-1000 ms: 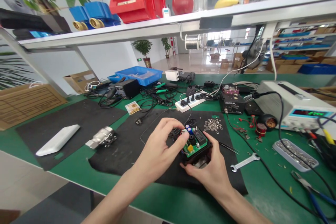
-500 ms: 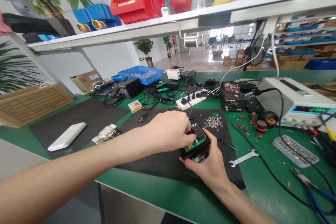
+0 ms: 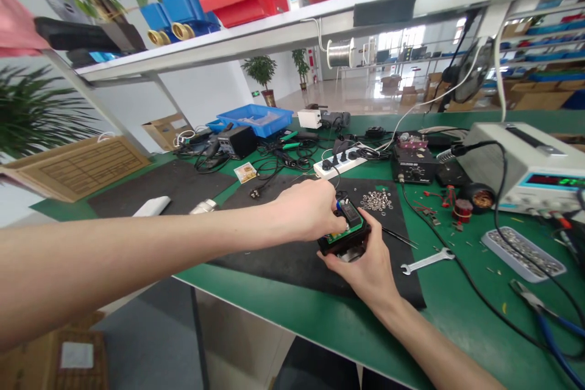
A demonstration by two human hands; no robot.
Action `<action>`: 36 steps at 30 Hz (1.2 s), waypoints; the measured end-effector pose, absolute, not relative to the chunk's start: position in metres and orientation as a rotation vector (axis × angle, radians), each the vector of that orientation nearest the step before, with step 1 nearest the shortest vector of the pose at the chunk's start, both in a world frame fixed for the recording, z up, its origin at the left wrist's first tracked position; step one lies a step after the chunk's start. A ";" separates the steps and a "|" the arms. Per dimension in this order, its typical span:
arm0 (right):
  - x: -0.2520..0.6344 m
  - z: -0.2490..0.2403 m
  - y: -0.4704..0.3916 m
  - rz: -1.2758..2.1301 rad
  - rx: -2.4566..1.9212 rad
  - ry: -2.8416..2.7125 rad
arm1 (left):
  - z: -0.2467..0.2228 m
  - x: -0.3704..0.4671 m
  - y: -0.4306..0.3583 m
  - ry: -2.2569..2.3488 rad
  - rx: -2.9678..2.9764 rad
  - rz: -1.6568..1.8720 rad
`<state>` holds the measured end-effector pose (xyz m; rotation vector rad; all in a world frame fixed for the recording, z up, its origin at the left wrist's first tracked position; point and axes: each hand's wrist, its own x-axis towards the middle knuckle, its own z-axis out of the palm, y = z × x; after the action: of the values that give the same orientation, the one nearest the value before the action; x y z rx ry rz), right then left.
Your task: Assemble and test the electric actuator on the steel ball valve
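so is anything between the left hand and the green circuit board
Nothing visible: the bare left hand is directly over the green circuit board, hiding part of it. The bare right hand grips the black housing around the board, clear of the left hand's path. What lies beneath the left hand is hidden.

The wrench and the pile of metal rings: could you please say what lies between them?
A thin dark tool lies between them on the black mat, in the head view.
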<state>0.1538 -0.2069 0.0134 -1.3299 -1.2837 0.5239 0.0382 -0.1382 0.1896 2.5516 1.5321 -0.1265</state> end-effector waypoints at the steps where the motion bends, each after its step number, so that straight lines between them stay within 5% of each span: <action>1: 0.154 0.013 -0.207 0.518 -1.324 -1.280 | 0.189 0.039 -0.139 1.529 2.561 -0.119; 36: 0.155 0.008 -0.204 0.619 -1.285 -1.161 | 0.191 0.036 -0.125 0.959 3.077 -0.147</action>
<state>0.1551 -0.2038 0.0082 -1.2851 -1.1607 0.6193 0.0355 -0.1251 0.1910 3.0774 0.9590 -0.1469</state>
